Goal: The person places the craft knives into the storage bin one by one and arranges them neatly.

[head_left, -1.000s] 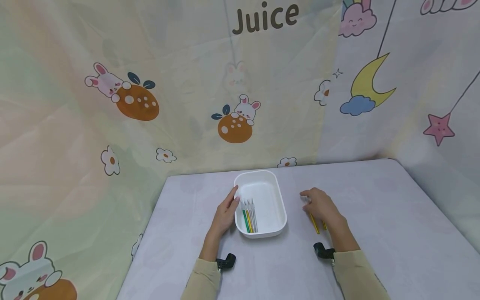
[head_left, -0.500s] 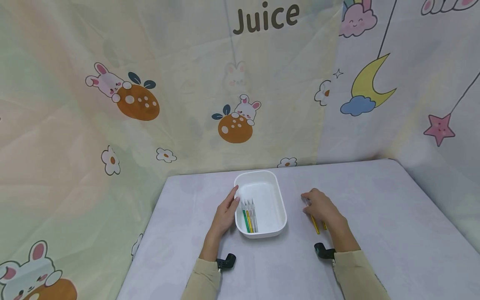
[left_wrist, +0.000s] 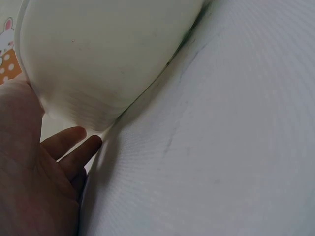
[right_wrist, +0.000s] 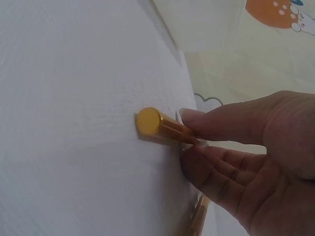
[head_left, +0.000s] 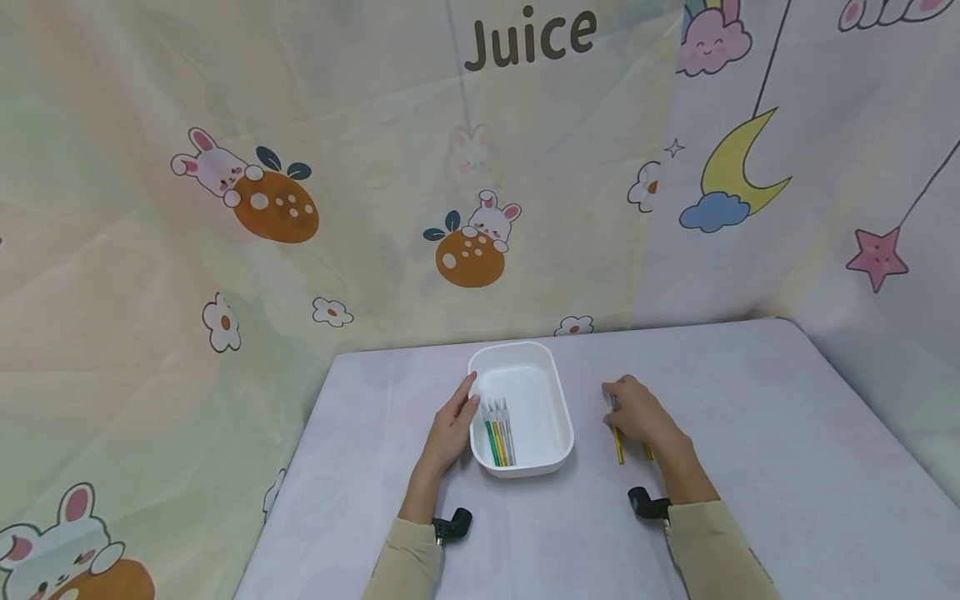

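A white tray (head_left: 536, 375) stands mid-table, several slim pens with clear caps (head_left: 501, 437) side by side at its left. The left hand (head_left: 448, 425) lies along the tray's left wall, thumb at the rim; in the left wrist view its fingers (left_wrist: 74, 147) are under the tray's side (left_wrist: 113, 54). To the tray's right, the right hand (head_left: 641, 412) pinches a yellow pen (head_left: 618, 446) by its upper part. The right wrist view shows that pen (right_wrist: 165, 129) between thumb and fingers of the hand (right_wrist: 251, 152). A second yellow pen (head_left: 649, 452) lies partly hidden under the hand.
Both wrists wear black devices, the left one (head_left: 453, 525) and the right one (head_left: 648, 504). The pale table (head_left: 555, 533) meets a printed cloth backdrop (head_left: 390, 283) at its far edge. The second pen (right_wrist: 199, 216) shows low in the right wrist view.
The lower end of the yellow pen in the right hand has swung left, so the pen stands straighter in the head view. The left hand and the tray have stayed in place.
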### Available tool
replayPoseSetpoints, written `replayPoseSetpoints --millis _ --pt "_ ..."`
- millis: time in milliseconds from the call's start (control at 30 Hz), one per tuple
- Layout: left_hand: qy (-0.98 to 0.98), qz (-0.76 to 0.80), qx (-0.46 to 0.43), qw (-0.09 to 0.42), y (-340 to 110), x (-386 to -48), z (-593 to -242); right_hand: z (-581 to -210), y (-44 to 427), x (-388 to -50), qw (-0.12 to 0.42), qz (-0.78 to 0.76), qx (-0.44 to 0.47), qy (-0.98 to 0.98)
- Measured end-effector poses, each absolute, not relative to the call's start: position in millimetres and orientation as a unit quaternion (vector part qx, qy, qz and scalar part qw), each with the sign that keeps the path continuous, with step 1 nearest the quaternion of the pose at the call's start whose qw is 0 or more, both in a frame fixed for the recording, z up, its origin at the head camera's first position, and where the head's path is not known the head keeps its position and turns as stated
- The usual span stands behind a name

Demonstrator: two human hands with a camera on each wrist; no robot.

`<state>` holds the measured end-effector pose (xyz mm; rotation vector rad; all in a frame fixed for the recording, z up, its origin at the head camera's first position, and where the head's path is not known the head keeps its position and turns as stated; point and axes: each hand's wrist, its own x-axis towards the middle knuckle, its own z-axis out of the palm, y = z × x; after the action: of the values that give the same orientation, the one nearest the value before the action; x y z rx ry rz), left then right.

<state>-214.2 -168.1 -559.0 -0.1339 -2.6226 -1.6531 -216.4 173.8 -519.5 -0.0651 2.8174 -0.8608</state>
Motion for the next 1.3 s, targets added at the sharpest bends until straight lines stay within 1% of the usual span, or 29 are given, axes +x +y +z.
replayPoseSetpoints --millis 233,500,867,1300 --pt "-0.844 -0.534 -0.047 0.016 -168 -215 -560 -520 171 -220 0.088 -0.322 0.000 0.943" --pt "-0.845 -0.533 -0.044 0.016 -169 -214 -560 -519 171 -220 0.075 -0.340 -0.012 0.938" --pt "-0.845 -0.531 -0.050 0.022 -168 -214 -560 -518 172 -217 0.081 -0.355 -0.015 0.931" --pt "-0.845 -0.531 -0.052 0.017 -169 -213 -559 -509 169 -217 0.054 -0.380 -0.008 0.923"
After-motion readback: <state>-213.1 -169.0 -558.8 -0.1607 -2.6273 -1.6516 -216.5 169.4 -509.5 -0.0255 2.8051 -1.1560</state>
